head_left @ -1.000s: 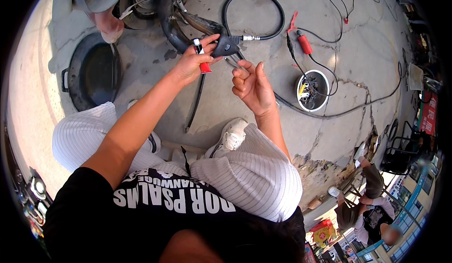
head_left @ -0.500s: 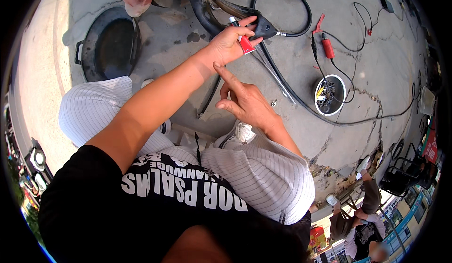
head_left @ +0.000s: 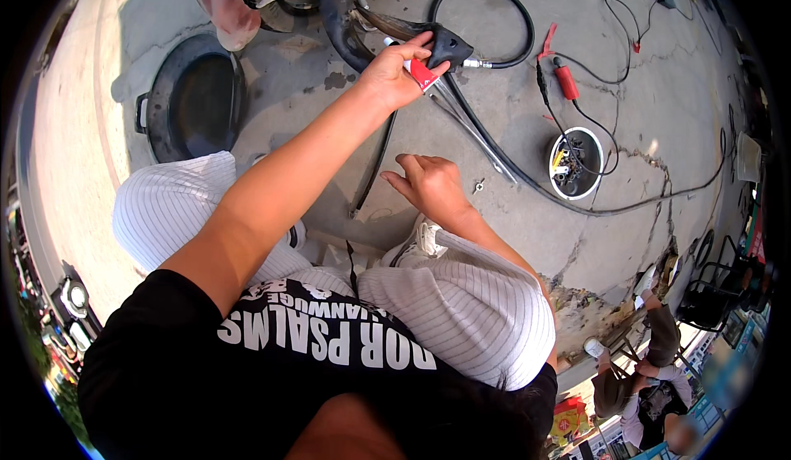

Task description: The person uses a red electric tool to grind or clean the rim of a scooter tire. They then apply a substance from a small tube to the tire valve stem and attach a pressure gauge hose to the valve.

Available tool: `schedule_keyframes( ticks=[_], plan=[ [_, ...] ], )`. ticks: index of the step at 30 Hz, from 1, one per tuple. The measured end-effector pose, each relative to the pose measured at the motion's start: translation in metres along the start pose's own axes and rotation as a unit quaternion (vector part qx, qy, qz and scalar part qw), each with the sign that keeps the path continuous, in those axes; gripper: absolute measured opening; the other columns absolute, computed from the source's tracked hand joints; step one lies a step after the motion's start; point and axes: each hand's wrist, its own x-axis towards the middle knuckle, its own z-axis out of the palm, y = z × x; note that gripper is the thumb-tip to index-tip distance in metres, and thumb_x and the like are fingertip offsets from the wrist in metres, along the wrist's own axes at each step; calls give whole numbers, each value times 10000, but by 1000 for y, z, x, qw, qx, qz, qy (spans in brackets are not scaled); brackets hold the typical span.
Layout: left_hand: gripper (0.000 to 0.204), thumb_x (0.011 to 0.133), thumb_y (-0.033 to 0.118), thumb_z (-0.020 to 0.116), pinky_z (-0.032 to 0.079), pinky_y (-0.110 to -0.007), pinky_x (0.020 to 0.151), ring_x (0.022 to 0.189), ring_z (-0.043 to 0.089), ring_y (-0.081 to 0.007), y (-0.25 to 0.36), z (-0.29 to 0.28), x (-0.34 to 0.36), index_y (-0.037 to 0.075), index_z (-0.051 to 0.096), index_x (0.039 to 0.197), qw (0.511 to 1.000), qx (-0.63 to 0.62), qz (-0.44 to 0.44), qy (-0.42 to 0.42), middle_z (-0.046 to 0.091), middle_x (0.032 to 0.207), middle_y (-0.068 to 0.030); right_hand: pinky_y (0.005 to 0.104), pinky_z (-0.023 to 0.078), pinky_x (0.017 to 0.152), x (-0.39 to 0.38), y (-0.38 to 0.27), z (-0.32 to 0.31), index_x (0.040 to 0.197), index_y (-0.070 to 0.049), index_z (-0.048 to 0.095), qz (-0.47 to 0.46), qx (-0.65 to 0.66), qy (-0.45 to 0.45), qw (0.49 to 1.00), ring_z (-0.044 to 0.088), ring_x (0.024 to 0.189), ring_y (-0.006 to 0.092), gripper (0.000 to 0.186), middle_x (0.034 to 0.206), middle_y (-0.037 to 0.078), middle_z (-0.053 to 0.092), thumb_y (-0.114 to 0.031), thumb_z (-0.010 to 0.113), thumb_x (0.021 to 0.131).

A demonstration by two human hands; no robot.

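My left hand (head_left: 389, 74) reaches forward, closed around a small red squeeze tube (head_left: 423, 76) with a white cap. Its fingertips are at a black rubber piece (head_left: 450, 47), the pointed end of a loose inner tube (head_left: 336, 16); whether they touch it I cannot tell. Lower down, over the ground in front of my shoes, is my right hand (head_left: 438, 186). Its fingers are loosely bent, the thumb stands apart from the index finger, and nothing shows between them. A black hose (head_left: 375, 167) lies left of this hand, and a small metal part (head_left: 479, 186) to its right.
A black basin (head_left: 151, 134) holding dark liquid stands left. To the right, a white bucket (head_left: 554, 176) contains small parts, near a red cylindrical tool (head_left: 566, 83) with cables. A long air hose (head_left: 527, 178) crosses the concrete. Another person's foot (head_left: 235, 27) shows far left; someone sits lower right (head_left: 651, 386).
My right hand has drawn back from beside my left wrist, its pointing index finger now bent. My left hand has turned slightly, still gripping the red tube near the black rubber.
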Motion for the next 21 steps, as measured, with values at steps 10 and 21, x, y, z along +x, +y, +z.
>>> schedule_keyframes(
  ticks=[10,21],
  plan=[
    [463,884,-73,502,383,-508,1127,1219,537,-287,1,-12,-12,-47,446,1343,996,43,-27,-72,560,1264,-179,417,506,577,23,-35,-25,1518,-115,260,-5,214,-154,964,642,625,332,790,729,129,660,-251,684,864],
    [523,873,30,526,285,-605,1145,1331,455,-312,25,-13,-29,7,442,1388,963,97,-149,-204,506,1397,-131,425,479,591,-13,8,-30,1080,-40,651,63,253,-211,942,607,616,343,318,681,165,618,-300,650,898]
  ],
)
